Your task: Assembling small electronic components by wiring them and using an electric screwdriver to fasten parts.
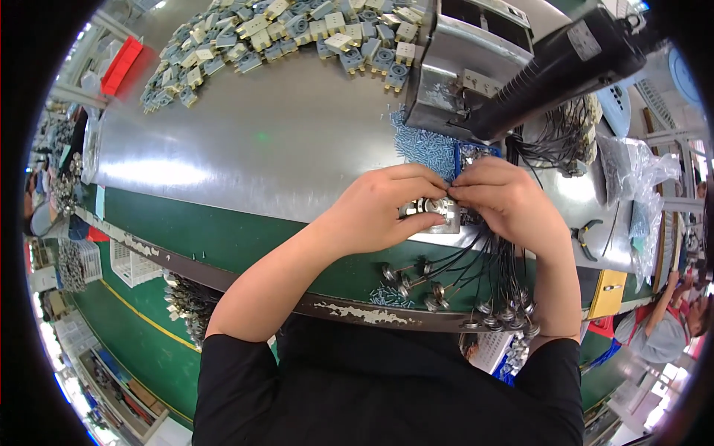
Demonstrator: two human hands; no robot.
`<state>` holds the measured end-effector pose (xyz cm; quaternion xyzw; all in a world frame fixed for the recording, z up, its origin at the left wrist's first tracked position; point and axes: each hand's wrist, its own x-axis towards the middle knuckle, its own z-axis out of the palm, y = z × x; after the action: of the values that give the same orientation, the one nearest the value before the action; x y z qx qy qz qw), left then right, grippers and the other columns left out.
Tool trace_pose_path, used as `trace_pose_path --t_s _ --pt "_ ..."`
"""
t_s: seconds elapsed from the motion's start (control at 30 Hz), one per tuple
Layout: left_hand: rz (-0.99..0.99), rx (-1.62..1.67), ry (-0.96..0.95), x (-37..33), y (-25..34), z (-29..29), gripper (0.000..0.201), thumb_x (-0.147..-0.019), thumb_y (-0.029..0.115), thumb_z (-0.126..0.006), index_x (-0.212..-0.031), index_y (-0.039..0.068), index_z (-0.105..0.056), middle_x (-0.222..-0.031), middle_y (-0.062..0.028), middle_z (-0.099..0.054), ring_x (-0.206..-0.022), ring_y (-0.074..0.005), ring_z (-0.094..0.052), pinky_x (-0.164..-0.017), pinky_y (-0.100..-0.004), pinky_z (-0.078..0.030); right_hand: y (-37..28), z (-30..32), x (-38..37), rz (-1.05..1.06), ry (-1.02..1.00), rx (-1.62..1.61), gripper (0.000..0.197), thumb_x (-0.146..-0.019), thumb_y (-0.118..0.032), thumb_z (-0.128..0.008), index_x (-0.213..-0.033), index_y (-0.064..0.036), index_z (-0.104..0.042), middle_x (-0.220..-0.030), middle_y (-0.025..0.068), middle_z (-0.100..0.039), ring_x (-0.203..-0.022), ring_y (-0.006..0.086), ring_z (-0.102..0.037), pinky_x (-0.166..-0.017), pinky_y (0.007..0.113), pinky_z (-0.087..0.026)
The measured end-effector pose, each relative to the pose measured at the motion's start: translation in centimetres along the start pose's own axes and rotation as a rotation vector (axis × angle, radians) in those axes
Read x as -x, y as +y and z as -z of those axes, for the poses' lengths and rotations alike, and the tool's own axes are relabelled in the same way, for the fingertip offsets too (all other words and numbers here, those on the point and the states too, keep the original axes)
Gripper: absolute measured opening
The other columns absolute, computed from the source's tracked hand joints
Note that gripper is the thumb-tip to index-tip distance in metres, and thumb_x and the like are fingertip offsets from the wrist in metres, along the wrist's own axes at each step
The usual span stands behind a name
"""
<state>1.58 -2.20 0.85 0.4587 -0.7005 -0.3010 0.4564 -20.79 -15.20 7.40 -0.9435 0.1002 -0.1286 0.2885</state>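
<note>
Bench: bare steel top point(245, 134), a green strip point(238, 234) along its near edge.
Part pile: grey-and-cream blocks point(335, 30), heaped along the bench's far edge.
Left hand point(394, 204): curled around the silver metal part, thumb on its near side, fingers over its far side.
Loose screws point(424, 145): a bluish heap beyond the fingers, toward the far edge.
Metal part point(436, 209): near the bench's near edge, between the hands – just right of the left palm, which is the nearer; its long axis is hidden by the fingers.
Right hand point(502, 195): fingertips pinched together, meeting the left's at the part's far side – whether anything is between them, I cannot tell.
Black cylindrical tool point(554, 78): slanting above the bench's right side; its pale label is too small to read.
Pliers point(587, 241): near the right end.
</note>
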Motion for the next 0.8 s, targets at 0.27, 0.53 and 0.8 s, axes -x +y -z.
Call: trace_pose_path --t_s 0.27,0.53,0.8 --pt "-0.024 -0.038 0.042 0.4 0.1 0.0 0.028 -0.089 0.017 -0.086 -0.111 0.003 -0.076 -0.118 -0.0099 -0.076 -0.105 -0.0315 -0.075 -0.089 -0.0409 -0.061 -2.5 1.4 -1.0 -0.064 -0.057 0.0 0.023 -0.085 0.006 -0.077 -0.108 0.002 -0.078 -0.106 0.0169 -0.076 -0.097 0.0351 -0.074 -0.083 0.042 -0.06" --pt "-0.038 -0.07 0.045 0.5 0.3 0.0 0.029 -0.087 0.016 -0.088 -0.11 0.003 -0.076 -0.116 -0.0118 -0.076 -0.103 -0.0325 -0.075 -0.088 -0.0418 -0.062 -3.0 1.4 -1.8 -0.112 -0.013 -0.079 0.022 -0.087 0.008 -0.074 -0.107 0.0013 -0.079 -0.096 0.0142 -0.077 -0.086 0.0325 -0.075 -0.079 0.039 -0.059" --pt "-0.013 -0.101 0.068 0.9 0.2 -0.1 0.029 -0.087 0.019 -0.087 -0.11 0.005 -0.077 -0.115 -0.0105 -0.076 -0.103 -0.0328 -0.075 -0.087 -0.0418 -0.061 -3.6 1.2 -2.6 -0.335 -0.035 -0.283 0.018 -0.086 0.008 -0.077 -0.103 0.0038 -0.077 -0.09 0.0123 -0.076 -0.083 0.0231 -0.076 -0.081 0.033 -0.059"
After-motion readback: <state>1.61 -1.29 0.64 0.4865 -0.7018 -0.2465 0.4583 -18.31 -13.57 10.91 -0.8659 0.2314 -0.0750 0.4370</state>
